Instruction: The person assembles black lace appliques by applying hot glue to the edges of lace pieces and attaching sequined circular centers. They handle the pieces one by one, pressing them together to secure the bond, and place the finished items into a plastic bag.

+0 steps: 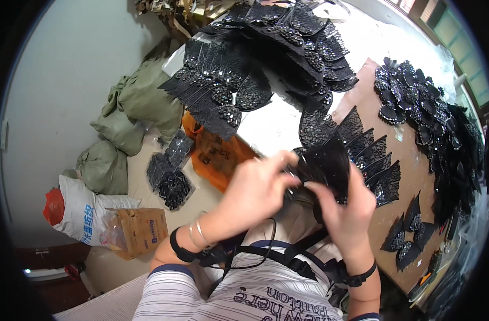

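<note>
Black fabric piece (330,160), faint glints, right there between left hand (263,182) and right hand (349,203), fingers pinching lower edge, details blurred.

Two hands, a left hand (260,184) and a right hand (354,206), share one black fabric piece (327,166), as four black leaf-shaped pieces (407,255) lie together on one bench (413,176). At left are at least three green sacks (151,96), about three small packets (172,190), one white sack (86,214), one cardboard box (143,230), one orange bag (218,160) and one red bag (53,206). Beaded black pieces (410,96) overlap too closely for an exact count.
</note>
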The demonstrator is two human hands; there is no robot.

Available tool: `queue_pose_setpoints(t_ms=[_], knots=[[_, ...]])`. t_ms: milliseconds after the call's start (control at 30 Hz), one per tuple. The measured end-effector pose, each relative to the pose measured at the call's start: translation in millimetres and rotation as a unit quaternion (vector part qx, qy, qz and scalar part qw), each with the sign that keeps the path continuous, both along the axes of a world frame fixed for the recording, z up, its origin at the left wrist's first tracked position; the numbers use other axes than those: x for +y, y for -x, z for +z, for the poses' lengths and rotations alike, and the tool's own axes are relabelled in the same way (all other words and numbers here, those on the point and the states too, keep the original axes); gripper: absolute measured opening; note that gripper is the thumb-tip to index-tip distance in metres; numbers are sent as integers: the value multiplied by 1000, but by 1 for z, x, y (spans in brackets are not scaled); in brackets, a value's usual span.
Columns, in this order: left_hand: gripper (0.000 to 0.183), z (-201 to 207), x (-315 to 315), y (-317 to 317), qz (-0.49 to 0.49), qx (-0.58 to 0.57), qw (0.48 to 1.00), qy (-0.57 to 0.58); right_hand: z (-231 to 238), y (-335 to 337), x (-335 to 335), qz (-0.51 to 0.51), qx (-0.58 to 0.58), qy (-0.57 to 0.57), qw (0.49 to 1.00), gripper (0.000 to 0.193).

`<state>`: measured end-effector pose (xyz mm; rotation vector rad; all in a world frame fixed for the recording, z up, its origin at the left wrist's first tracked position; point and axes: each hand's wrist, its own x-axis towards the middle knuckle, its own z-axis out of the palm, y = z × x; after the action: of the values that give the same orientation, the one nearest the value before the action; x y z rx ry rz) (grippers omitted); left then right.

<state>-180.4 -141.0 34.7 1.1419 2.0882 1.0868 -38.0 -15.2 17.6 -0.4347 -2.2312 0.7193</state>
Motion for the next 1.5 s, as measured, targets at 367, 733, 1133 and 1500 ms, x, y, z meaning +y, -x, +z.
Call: queue_pose_setpoints(t_ms=[367,733,1133,1500], knots=[[32,-31,39,91,123,495,860,14,10,-58,31,-94,-77,250,961,19],[31,-73,59,11,-56,219,974,24,-5,-47,26,-42,-69,392,917,14],[35,-15,12,24,57,-214,968,-116,1,-7,44,209,-35,640,739,42],[38,-2,9,-36,32,-288,950,-117,26,2,13,114,53,591,797,19]])
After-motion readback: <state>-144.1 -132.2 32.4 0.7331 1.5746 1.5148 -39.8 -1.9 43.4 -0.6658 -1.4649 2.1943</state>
